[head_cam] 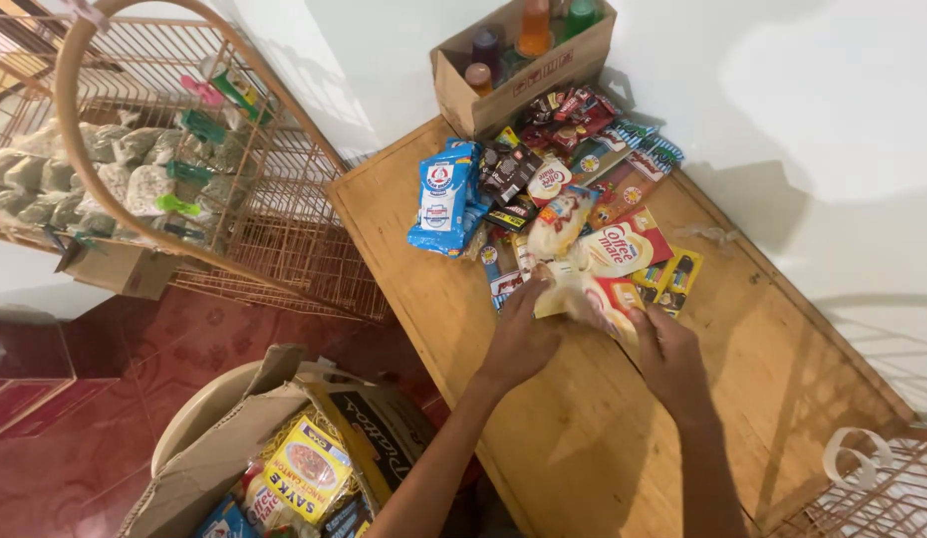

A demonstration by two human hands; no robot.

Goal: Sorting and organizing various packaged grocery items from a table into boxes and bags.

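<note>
Landmark: wooden table (603, 438), a bare plank top that runs from the near edge up to the white wall; all places below are given relative to it.
Carton off the table: an open cardboard box (284, 448) of packets stands on the red floor just beyond the table's left edge, nearest the camera.
Left hand (521, 339): rests palm down at the table's middle, fingertips on the near-left end of the pale sachet strip; fingers together and curled onto it.
Right hand (668, 357): lies beside it toward the table's right, thumb and fingers pinched on the strip's near-right end.
Sachet strip (581, 291): a cream and red run of joined packets, flat on the table, touching both hands and lying just beyond the fingers toward the wall.
Long axis: the strip's length runs roughly across the table, left to right, slightly tilted down toward the right hand.
Nearer hand: both touch it; the left covers more of it.
Grip certainty: how firmly either hand holds cannot be told.
Behind the strip: a red and cream creamer pouch (623, 244) and a pile of mixed sachets, touching one another.
Far left of the pile: a blue and white packet (441, 199), near the table's left edge.
Far end: a cardboard box of bottles (523, 75) at the table's far corner against the wall.
</note>
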